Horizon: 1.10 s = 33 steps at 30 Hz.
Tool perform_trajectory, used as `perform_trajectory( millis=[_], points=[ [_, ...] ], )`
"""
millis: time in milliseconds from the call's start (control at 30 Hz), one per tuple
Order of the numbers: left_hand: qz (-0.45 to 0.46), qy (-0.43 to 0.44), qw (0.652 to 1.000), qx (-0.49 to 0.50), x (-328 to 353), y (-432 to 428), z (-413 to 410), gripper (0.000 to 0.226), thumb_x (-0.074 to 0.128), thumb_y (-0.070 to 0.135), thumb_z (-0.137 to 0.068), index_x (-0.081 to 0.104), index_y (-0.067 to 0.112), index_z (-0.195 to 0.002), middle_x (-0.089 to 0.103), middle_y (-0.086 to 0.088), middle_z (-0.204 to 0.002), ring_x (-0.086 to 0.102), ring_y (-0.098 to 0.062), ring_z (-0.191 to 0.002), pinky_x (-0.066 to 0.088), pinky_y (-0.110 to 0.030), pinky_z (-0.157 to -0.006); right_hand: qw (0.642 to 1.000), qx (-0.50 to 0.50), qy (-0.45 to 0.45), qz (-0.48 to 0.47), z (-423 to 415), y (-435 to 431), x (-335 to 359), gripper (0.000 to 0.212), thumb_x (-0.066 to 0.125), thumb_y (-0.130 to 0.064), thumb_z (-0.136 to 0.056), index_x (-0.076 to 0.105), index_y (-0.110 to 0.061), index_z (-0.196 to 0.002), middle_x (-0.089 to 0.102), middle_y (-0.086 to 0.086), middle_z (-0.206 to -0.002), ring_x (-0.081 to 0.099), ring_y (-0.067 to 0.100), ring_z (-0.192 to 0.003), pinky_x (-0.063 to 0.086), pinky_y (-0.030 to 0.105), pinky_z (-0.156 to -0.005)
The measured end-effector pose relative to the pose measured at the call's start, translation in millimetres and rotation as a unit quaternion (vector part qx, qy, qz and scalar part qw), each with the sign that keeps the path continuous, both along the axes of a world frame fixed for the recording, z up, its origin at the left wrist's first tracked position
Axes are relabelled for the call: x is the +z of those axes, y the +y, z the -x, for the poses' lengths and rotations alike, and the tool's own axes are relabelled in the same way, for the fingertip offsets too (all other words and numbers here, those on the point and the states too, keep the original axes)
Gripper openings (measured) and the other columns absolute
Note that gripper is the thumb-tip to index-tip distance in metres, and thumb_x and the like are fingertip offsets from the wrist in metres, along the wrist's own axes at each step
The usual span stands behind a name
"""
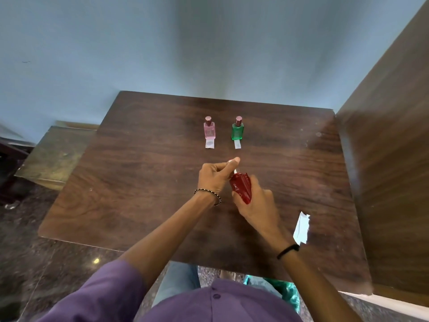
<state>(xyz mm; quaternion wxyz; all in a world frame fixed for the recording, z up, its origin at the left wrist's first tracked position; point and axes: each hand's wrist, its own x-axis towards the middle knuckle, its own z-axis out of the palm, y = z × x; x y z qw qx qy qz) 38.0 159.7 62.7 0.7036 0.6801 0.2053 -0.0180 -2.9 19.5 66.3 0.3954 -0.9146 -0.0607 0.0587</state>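
A red glass bottle [241, 185] is held tilted above the middle of the dark wooden table [144, 173]. My right hand [256, 201] grips its body from the right. My left hand [214, 176] pinches the cap [233, 161] at the bottle's top, thumb pointing away from me. Farther back stand a pink bottle [209, 130] and a green bottle [237, 131], both upright and capped. A small white paper strip lies in front of each: one [210, 143] by the pink bottle, one [237, 144] by the green.
A larger white paper strip [301, 227] lies on the table near my right forearm. A tall wooden panel [390, 159] rises along the table's right side. A lower wooden surface [53, 154] sits to the left, and a pale blue wall stands behind.
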Motion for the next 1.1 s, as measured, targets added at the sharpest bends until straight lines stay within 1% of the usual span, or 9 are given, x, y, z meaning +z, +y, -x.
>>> perform_trajectory(
  millis=[100,200,333,433,633,700,833,967,1100],
  points=[
    [-0.043,-0.009,0.999,0.007,-1,-8,-4,0.065,0.077,0.052,-0.077,0.065,-0.011,-0.066,0.052,-0.006,-0.062,0.048,-0.012,-0.064,0.049,-0.031,-0.074,0.997,0.004,-0.054,0.058,2,2,-3,0.038,0.070,-0.026,-0.096,0.051,-0.011,-0.126,0.074,0.013,-0.104,0.073,0.031,-0.087,0.051,0.029,-0.063],
    [-0.052,0.004,0.999,0.011,-1,-12,-6,0.051,0.079,0.047,-0.078,0.068,0.003,-0.055,0.055,0.006,-0.055,0.050,-0.005,-0.058,0.050,-0.027,-0.071,0.999,-0.023,0.024,0.009,-2,-3,-3,0.046,0.073,-0.035,-0.093,0.051,-0.019,-0.130,0.067,0.000,-0.101,0.069,0.023,-0.091,0.049,0.022,-0.066],
    [-0.002,0.016,1.000,0.003,0,-11,-6,0.040,0.081,0.036,-0.081,0.078,-0.004,-0.078,0.073,-0.010,-0.075,0.061,-0.013,-0.069,0.054,-0.029,-0.074,0.974,-0.010,0.168,-0.150,-13,-21,-1,0.047,0.081,-0.041,-0.084,0.057,-0.034,-0.124,0.070,-0.010,-0.109,0.068,0.011,-0.098,0.055,0.025,-0.080],
    [0.012,0.030,0.999,0.001,1,-13,-3,0.035,0.080,0.034,-0.082,0.079,-0.001,-0.082,0.078,-0.009,-0.081,0.070,-0.011,-0.072,0.057,-0.024,-0.073,0.909,0.004,0.280,-0.308,-16,-31,0,0.049,0.084,-0.030,-0.082,0.063,-0.025,-0.126,0.078,0.003,-0.110,0.077,0.026,-0.097,0.061,0.039,-0.087],
    [0.046,0.036,0.998,-0.019,4,-17,-3,0.043,0.078,0.042,-0.082,0.078,0.000,-0.079,0.079,-0.013,-0.082,0.075,-0.020,-0.080,0.057,-0.033,-0.086,0.738,0.008,0.439,-0.513,-17,-44,-2,0.048,0.078,-0.018,-0.088,0.062,-0.003,-0.131,0.072,0.028,-0.114,0.075,0.031,-0.090,0.061,0.037,-0.076],
    [0.084,0.036,0.996,0.019,9,-17,-9,0.039,0.080,0.038,-0.081,0.079,-0.001,-0.080,0.079,-0.014,-0.084,0.076,-0.027,-0.089,0.061,-0.035,-0.085,0.718,0.009,0.445,-0.535,-13,-45,-4,0.046,0.081,-0.019,-0.085,0.067,-0.002,-0.126,0.071,0.030,-0.114,0.074,0.031,-0.088,0.061,0.037,-0.074],
    [0.094,0.031,0.995,0.034,16,-5,-20,0.043,0.082,0.031,-0.081,0.074,-0.011,-0.087,0.078,-0.018,-0.088,0.077,-0.029,-0.087,0.063,-0.037,-0.082,0.740,0.022,0.421,-0.524,-5,-48,-7,0.054,0.084,-0.017,-0.082,0.064,-0.008,-0.131,0.067,0.034,-0.123,0.073,0.037,-0.097,0.060,0.044,-0.083],
    [0.079,0.057,0.995,0.002,17,-4,-20,0.043,0.082,0.031,-0.081,0.075,-0.010,-0.090,0.079,-0.017,-0.089,0.076,-0.024,-0.082,0.063,-0.033,-0.077,0.711,0.024,0.396,-0.580,-3,-48,-7,0.052,0.081,-0.018,-0.082,0.067,-0.014,-0.132,0.064,0.027,-0.135,0.071,0.031,-0.108,0.059,0.044,-0.087],
    [0.093,0.081,0.992,-0.004,16,-10,-18,0.039,0.082,0.034,-0.079,0.077,-0.004,-0.087,0.078,-0.017,-0.093,0.075,-0.028,-0.088,0.061,-0.039,-0.085,0.662,0.017,0.400,-0.634,-7,-53,-6,0.068,0.072,-0.016,-0.079,0.055,-0.016,-0.145,0.061,0.026,-0.139,0.067,0.034,-0.115,0.055,0.049,-0.092]
  ],
)
